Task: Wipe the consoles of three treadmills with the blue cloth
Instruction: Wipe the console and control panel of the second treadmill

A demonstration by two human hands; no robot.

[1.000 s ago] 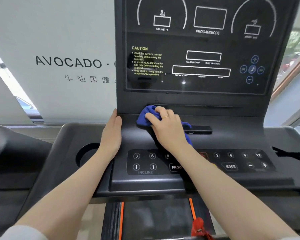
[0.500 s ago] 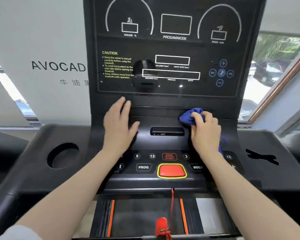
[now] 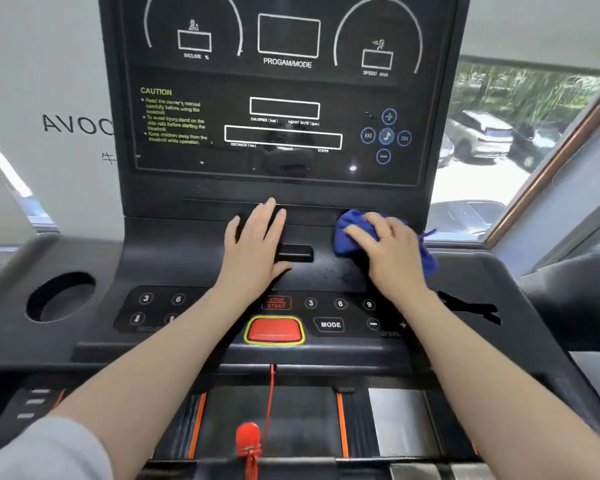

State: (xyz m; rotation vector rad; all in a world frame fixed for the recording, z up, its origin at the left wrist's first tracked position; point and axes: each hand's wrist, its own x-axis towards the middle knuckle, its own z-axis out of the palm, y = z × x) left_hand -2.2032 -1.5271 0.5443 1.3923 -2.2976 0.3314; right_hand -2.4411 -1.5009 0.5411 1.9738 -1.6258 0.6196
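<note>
A black treadmill console (image 3: 174, 251) fills the view, with a dark display panel (image 3: 281, 91) above and a button strip below. My right hand (image 3: 392, 254) presses the bunched blue cloth (image 3: 350, 233) onto the sloped ledge at the console's right side, under the display. Part of the cloth sticks out past my wrist at the right. My left hand (image 3: 257, 247) lies flat with fingers spread on the middle of the same ledge, beside a small dark slot (image 3: 297, 252). It holds nothing.
A red stop button (image 3: 274, 330) with a yellow rim sits below my arms, and a red safety cord and clip (image 3: 248, 441) hang over the belt. A round cup holder (image 3: 61, 296) is at the left. A window with parked cars lies to the right.
My right hand swept the blue cloth from the ledge's left-middle to its right end. My left hand moved from the console's left edge to the middle of the ledge.
</note>
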